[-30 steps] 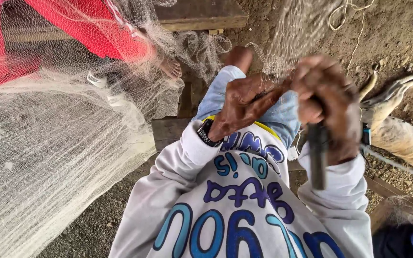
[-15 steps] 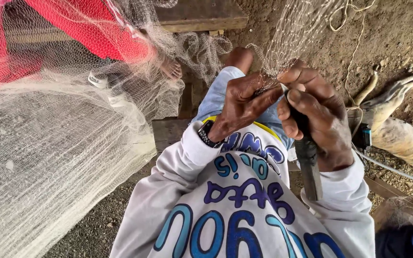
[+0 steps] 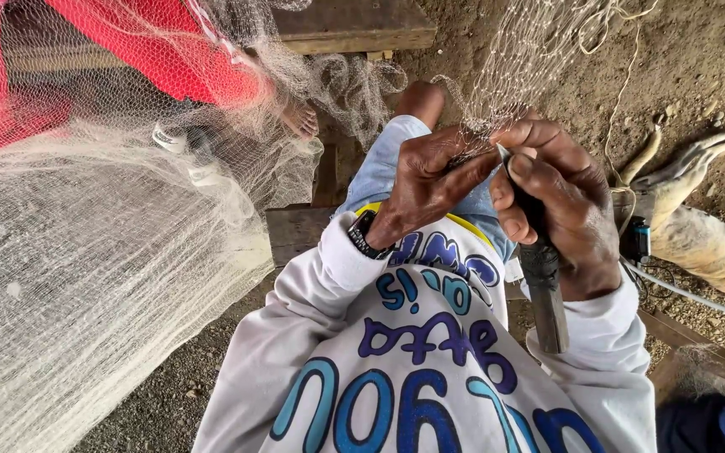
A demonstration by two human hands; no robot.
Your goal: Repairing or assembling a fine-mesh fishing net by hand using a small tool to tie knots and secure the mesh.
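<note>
My left hand [image 3: 425,180] pinches a strand of the fishing net [image 3: 522,59] between thumb and fingers, right where the mesh comes down over my knee. My right hand [image 3: 560,210] is closed round a dark-handled knife [image 3: 540,277] — the handle sticks out below my fist toward my chest, and the tip sits up by my thumb, touching the same bit of mesh the left hand holds. The two hands are close together, nearly knuckle to knuckle.

The net hangs from above at the top right, thin and pale, with a loose cord [image 3: 623,50] trailing beside it. A far larger heap of the same white netting [image 3: 86,277] spreads over the whole left side and drapes across a person in red [image 3: 127,50] whose bare foot [image 3: 299,122] shows near the wooden bench [image 3: 354,25].

I wear a black wristband [image 3: 364,237] on my left wrist and a white long-sleeved shirt [image 3: 413,369] — its front carries big rounded lettering in blue and purple, upside down from where I look, with a yellow edge above it.

On the dirt floor to my right lies a pale tan animal [image 3: 702,235], legs stretched out, with a grey cable [image 3: 690,294] just beside it.
</note>
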